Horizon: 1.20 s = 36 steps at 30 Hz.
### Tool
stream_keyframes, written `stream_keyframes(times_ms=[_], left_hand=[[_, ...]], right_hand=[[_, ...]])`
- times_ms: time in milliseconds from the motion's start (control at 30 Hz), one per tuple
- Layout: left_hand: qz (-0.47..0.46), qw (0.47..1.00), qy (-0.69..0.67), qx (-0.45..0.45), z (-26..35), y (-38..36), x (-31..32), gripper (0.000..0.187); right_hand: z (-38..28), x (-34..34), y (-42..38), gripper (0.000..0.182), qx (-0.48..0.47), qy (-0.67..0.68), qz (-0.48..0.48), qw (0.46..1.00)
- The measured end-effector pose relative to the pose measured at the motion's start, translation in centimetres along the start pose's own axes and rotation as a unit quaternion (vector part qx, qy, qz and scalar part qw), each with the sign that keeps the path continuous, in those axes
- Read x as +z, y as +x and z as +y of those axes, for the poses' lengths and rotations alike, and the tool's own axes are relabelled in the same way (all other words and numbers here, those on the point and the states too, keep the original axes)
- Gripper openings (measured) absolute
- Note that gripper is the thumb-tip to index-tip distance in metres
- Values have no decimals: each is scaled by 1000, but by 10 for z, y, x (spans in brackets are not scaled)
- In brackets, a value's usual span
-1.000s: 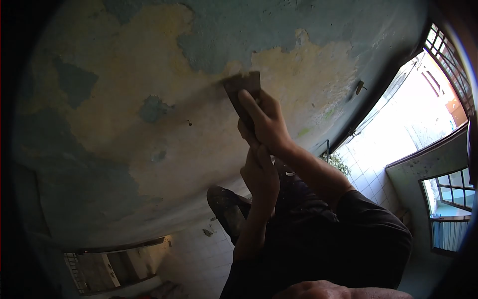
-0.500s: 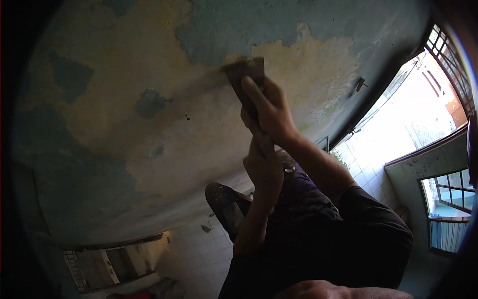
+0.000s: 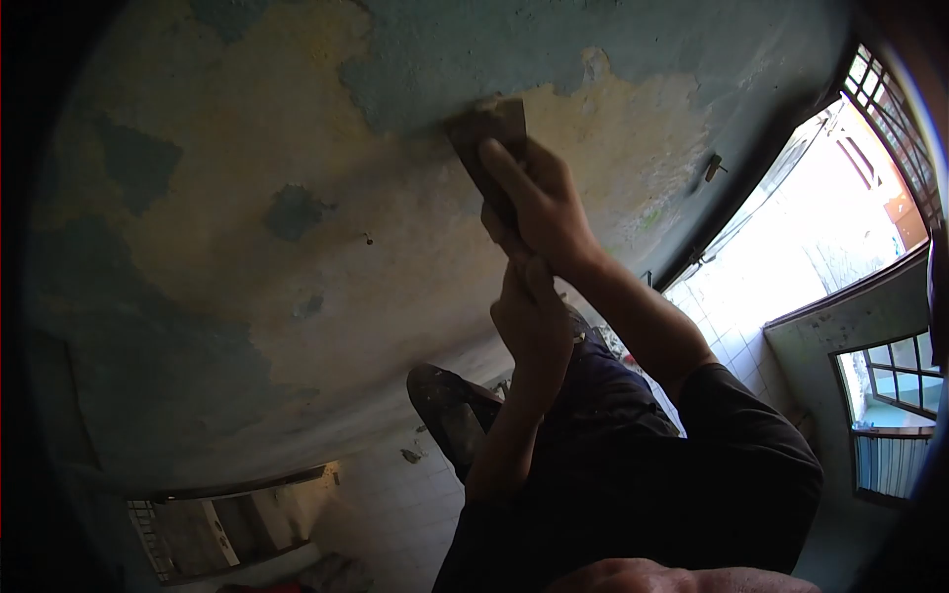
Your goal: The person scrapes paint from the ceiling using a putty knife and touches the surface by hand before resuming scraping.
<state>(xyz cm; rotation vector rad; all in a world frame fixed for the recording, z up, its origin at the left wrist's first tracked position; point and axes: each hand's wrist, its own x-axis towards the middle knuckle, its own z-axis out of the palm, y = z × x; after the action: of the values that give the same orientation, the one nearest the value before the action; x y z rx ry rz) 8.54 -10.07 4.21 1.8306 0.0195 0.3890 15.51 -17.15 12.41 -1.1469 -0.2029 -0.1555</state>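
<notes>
A broad flat scraper (image 3: pixel 491 133) has its wide end against the wall at the lower edge of the blue-green paint. My right hand (image 3: pixel 549 212) is closed around its lower blade and upper handle, with the thumb laid along the flat face. Lower down, my left hand (image 3: pixel 534 321) is wrapped round the handle end, which the fingers mostly hide. Around the blade, the wall (image 3: pixel 326 128) shows bare yellowish plaster with patches of peeling blue-green paint (image 3: pixel 445 64).
A nail (image 3: pixel 369 239) sticks out of the wall on the left. At right, a bracket (image 3: pixel 715 168) is fixed near the bright doorway (image 3: pixel 791 227), beside a window (image 3: pixel 900 381). Below are a pale tiled floor (image 3: pixel 386 504) and my bent knee (image 3: pixel 435 385).
The scraper's wide end has shifted slightly up the wall. Both hands have moved a little with it, the left one slightly up and to the right.
</notes>
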Motion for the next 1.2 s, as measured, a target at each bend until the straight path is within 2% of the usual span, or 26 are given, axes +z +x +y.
stream_keyframes(times_ms=[67,133,167,367,467,567,633,767,1033,1133,1200], left_hand=[[3,999,-5,38,7,3,1,51],[5,1000,-2,14,-4,-12,2,52],[9,1000,0,-4,-8,-14,3,52],[-12,998,3,54,18,9,-3,52],[0,999,4,42,-8,-5,5,52],[23,999,5,33,-2,3,8,52],[-1,997,6,71,21,13,-1,52],[7,1000,-11,10,-5,-7,-2,54],[24,999,1,21,1,1,-12,55],[9,998,33,43,2,2,-12,55],[41,998,5,44,2,-2,-12,54]], right_hand=[[7,-3,-5,34,8,0,-3,1000],[19,-4,-8,34,-11,8,-1,1000],[17,-4,-8,34,-17,7,-3,1000],[-6,0,-3,32,-17,40,-1,999],[7,1,-3,32,-34,21,3,999],[4,-3,-1,33,1,6,14,1000],[-13,-1,3,35,-17,19,-5,1000],[14,1,-6,35,14,-21,-13,1000],[11,12,-2,32,-1,25,-20,1000],[13,12,-3,32,-2,7,11,1000],[18,15,-8,34,-29,15,8,999]])
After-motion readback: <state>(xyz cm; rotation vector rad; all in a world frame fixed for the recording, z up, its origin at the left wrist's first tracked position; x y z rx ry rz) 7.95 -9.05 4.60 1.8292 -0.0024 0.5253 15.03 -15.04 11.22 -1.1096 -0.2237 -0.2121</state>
